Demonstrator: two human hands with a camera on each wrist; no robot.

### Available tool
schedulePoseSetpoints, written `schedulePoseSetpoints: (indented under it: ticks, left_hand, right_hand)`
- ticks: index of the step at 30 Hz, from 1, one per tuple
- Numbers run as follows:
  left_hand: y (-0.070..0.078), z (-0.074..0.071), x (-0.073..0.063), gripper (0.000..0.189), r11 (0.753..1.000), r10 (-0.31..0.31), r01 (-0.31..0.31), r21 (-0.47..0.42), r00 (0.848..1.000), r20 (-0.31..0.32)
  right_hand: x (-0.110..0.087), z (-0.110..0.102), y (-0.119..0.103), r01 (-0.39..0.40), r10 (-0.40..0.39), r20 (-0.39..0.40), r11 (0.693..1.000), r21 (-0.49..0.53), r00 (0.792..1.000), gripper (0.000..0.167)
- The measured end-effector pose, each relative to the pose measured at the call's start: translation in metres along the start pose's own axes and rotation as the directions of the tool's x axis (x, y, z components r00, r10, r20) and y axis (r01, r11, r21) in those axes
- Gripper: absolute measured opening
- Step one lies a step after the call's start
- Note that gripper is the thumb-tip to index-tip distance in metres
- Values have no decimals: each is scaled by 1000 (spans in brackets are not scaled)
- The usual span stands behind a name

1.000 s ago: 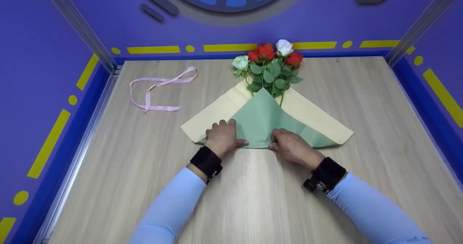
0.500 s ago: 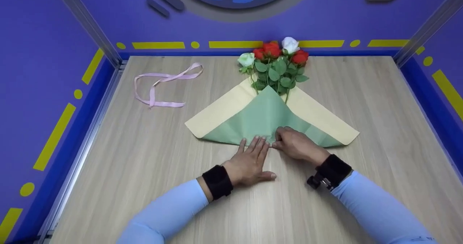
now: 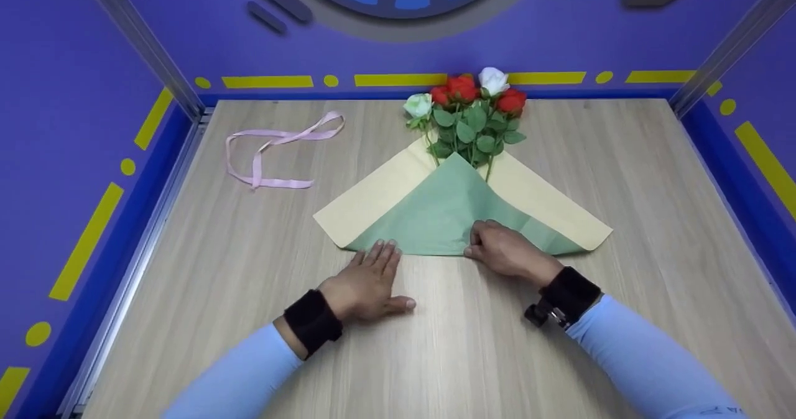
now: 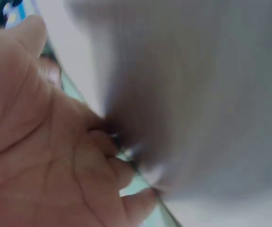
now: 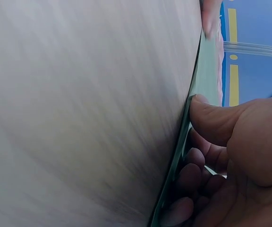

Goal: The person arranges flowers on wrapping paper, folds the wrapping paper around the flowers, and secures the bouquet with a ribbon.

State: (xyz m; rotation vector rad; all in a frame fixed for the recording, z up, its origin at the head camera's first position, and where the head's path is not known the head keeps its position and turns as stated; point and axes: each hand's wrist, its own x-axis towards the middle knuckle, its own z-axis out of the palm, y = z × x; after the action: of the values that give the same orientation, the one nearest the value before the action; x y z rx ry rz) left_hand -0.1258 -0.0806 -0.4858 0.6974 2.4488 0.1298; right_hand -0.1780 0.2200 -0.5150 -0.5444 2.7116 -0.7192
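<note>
A sheet of wrapping paper point(image 3: 423, 214), green on one side and cream on the other, lies with its near part folded up over the stems of several artificial roses point(image 3: 461, 88). The roses are red, white and pale green; their lower stems are hidden beneath the fold. My left hand point(image 3: 364, 287) lies palm down, fingers straight, fingertips at the near folded edge left of centre. Further right along that edge, my right hand point(image 3: 509, 251) pinches the fold with thumb and curled fingers. In the right wrist view the thumb point(image 5: 214, 118) sits against the green paper edge.
A loose pink ribbon point(image 3: 283, 183) lies looped on the wooden table point(image 3: 435, 357) at the back left. Blue panels point(image 3: 373, 52) with yellow markings wall the table at the back and both sides.
My left hand has come off the paper's left part, swung to the middle of the folded edge, then slid left along it with fingers straight. My right hand keeps its place on the fold.
</note>
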Motion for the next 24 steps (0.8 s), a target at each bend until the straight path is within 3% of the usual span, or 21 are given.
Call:
schedulePoseSetpoints:
  ticks: [4,9,12,14,16,20,22,24]
  left_hand:
    - [-18,-5,-18,99,994,-81,82,-75,997,16]
    - [-29,-14,-31,97,976,-194,198,-89,980,53]
    - [-29,-26,-31,91,954,-288,289,-79,957,18]
    - [-23,-34,-27,81,945,-324,321,-58,944,-64]
    - [-11,-39,-16,66,951,-307,307,-24,935,-177]
    - [20,-38,23,51,988,-77,117,102,940,-332]
    - [31,-34,44,54,987,20,34,158,945,-327]
    - [39,-27,59,58,985,41,9,171,958,-283]
  right_hand:
    - [0,0,-1,1,-1,-7,1000,-3,1000,20]
    - [0,1,-2,-5,5,-16,1000,1,1000,20]
    - [0,1,-4,-24,24,-8,1000,-1,1000,19]
    - [-1,1,-5,-28,28,-8,1000,-9,1000,19]
    - [-1,1,-5,-26,25,-10,999,-22,1000,18]
    - [-2,3,-5,-14,12,-37,999,-49,999,19]
    - [-3,6,-6,-3,-2,-70,998,-67,998,21]
    - [-7,11,-8,21,-33,-113,994,-104,993,24]
